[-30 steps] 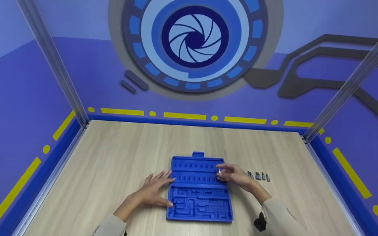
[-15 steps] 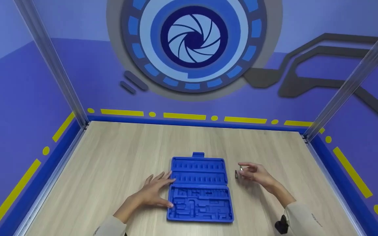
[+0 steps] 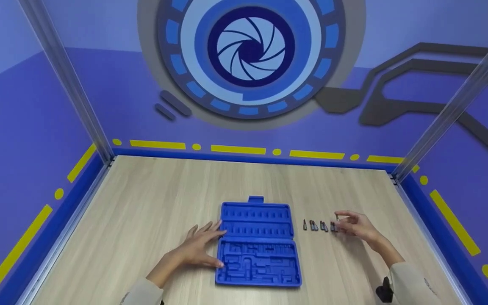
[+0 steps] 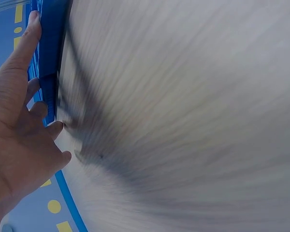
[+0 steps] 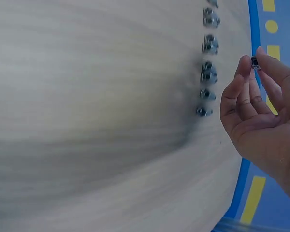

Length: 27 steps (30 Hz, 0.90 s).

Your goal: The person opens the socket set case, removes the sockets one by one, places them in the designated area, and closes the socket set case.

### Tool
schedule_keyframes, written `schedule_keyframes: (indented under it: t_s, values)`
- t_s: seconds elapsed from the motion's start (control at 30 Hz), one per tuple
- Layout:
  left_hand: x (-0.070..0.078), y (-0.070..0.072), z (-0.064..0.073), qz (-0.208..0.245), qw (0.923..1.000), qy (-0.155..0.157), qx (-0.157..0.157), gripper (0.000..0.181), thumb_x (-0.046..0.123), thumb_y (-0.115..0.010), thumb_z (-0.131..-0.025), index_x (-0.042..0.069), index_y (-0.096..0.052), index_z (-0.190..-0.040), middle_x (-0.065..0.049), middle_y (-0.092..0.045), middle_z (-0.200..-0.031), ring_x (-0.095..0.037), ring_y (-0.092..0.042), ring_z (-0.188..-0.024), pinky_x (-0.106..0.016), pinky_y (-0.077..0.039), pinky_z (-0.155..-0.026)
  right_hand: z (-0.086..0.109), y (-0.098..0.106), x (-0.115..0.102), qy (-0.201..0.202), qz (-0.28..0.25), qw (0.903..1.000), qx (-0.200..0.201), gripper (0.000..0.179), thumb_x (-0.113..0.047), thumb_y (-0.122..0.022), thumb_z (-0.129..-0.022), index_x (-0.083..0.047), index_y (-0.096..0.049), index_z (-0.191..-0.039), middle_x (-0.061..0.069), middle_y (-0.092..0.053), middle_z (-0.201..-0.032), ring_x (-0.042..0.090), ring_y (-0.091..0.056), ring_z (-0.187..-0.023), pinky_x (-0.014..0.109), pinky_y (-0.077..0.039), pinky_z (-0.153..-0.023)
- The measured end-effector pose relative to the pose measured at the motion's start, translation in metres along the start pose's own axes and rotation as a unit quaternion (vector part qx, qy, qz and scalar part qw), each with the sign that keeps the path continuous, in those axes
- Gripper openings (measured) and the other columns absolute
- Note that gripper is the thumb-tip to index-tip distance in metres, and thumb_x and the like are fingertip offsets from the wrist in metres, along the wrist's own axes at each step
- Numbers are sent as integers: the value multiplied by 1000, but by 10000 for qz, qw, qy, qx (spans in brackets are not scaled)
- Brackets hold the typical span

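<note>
A blue plastic case (image 3: 256, 238) lies unfolded on the table, its moulded slots facing up. My left hand (image 3: 197, 248) rests at its left edge, fingers spread; in the left wrist view the thumb of that left hand (image 4: 19, 111) lies along the case's side (image 4: 50, 38). My right hand (image 3: 356, 226) is above the table to the right of the case. Between its thumb and a fingertip it pinches a small metal socket bit (image 5: 254, 62), whose hollow end shows in the right wrist view. Several similar socket bits (image 3: 313, 225) lie in a row beneath and left of that hand.
The wooden table (image 3: 163, 190) is bordered by blue and purple panels (image 3: 244, 140) at the back and both sides. Metal posts (image 3: 439, 123) stand at the back corners. The case's latch tab (image 3: 256, 199) sticks out toward the back.
My right hand has moved from the case's right edge rightward over the row of socket bits, still pinching a small bit. The left hand and the case have stayed in place.
</note>
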<state>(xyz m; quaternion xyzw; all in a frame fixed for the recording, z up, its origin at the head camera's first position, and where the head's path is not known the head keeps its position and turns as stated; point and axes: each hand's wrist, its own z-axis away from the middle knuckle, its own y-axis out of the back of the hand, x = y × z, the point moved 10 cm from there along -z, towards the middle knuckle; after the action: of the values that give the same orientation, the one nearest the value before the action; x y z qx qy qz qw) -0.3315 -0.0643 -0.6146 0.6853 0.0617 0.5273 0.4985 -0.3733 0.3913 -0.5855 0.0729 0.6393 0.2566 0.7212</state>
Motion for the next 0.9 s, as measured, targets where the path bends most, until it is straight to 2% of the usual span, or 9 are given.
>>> schedule_keyframes:
  t_s: [0.2,0.37,0.57,0.7,0.9]
  values:
    - [-1,1,1,5,10000,10,22,102,49,-89,-74,9,-42,-155,-19,-21,-170,-51,-16,-155,-78,-2,-119,6,12,10,-91,218,9997,108,55,-15,-65,-101,12,-45,-144,17,-73,-109,11,-70,-88,27,-58,-75]
    - [-1,1,1,-16,10000,34,16,102,49,-89,-74,8,-42,-155,-20,-21,-170,-51,-16,-155,-78,-2,-119,10,18,18,-202,110,9997,122,57,-16,-67,-100,12,-44,-144,13,-73,-107,13,-72,-89,28,-60,-77]
    - [-1,-2,-1,38,10000,48,-6,102,49,-89,-74,8,-43,-155,-20,-21,-170,-51,-17,-155,-78,-2,-119,16,28,36,-615,204,9975,285,56,-11,-67,-99,10,-44,-146,11,-72,-105,14,-67,-84,29,-57,-69]
    - [-2,-4,-2,11,10000,77,-43,103,51,-89,-74,9,-42,-156,-19,-20,-170,-50,-16,-156,-77,-2,-120,20,33,47,-791,333,9957,352,54,-5,-65,-98,13,-43,-143,10,-73,-102,12,-65,-81,25,-56,-66]
    - [-2,0,-2,-35,9999,98,-21,103,51,-88,-74,9,-42,-156,-20,-21,-170,-50,-16,-156,-77,-2,-120,20,29,49,-682,455,9963,273,49,-1,-63,-98,18,-44,-139,8,-67,-89,13,-57,-68,25,-49,-57]
